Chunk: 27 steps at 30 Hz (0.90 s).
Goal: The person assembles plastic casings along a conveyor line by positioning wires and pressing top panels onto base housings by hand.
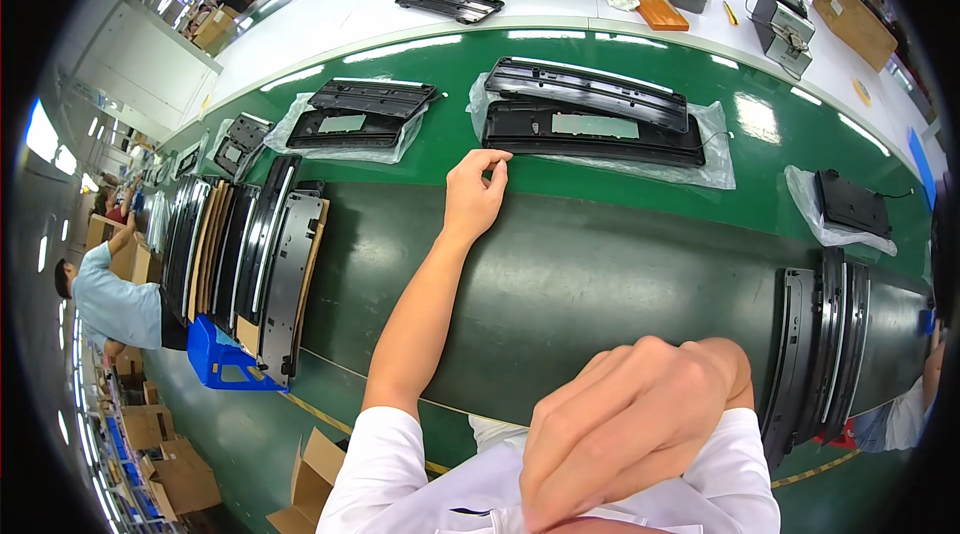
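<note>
My left hand reaches forward with its fingers curled, the fingertips at the near left corner of a long black plastic panel. Whether they grip the panel or something small there is hidden. That panel has a rectangular cutout and lies on clear plastic wrap. A second long black panel rests along its far side. Close to the camera, my right hand is raised in front of my chest. Its fingers are bent and pressed together, and what they hold, if anything, cannot be made out.
Black panels on wrap lie to the left along the green belt. Upright panels with cardboard sheets stand at left by a blue crate; more stand at right. A smaller black part lies far right. A co-worker stands left.
</note>
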Tool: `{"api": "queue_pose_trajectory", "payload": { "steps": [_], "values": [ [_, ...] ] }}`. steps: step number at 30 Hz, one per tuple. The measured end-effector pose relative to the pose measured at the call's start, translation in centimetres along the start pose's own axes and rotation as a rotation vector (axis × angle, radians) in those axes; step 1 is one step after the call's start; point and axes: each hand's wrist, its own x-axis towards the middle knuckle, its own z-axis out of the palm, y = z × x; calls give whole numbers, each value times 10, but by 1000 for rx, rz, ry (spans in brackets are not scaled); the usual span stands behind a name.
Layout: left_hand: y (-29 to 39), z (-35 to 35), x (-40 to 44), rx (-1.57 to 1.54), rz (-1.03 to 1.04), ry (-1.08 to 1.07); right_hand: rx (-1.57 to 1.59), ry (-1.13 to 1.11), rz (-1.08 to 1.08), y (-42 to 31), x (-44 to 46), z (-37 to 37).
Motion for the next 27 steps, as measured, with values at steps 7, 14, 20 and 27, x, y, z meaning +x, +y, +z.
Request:
{"api": "queue_pose_trajectory", "payload": {
  "steps": [7,14,20,27],
  "values": [
    [-2,-2,1,6,6,-6,-6,-42,-32,5,1,0],
    [-4,-6,0,3,0,-3,-24,12,-50,8,5,5],
    [-5,-10,0,10,-9,-3,-45,30,-98,12,7,6],
    [-4,-13,1,6,4,2,-70,23,-13,5,15,6]
  ]
}}
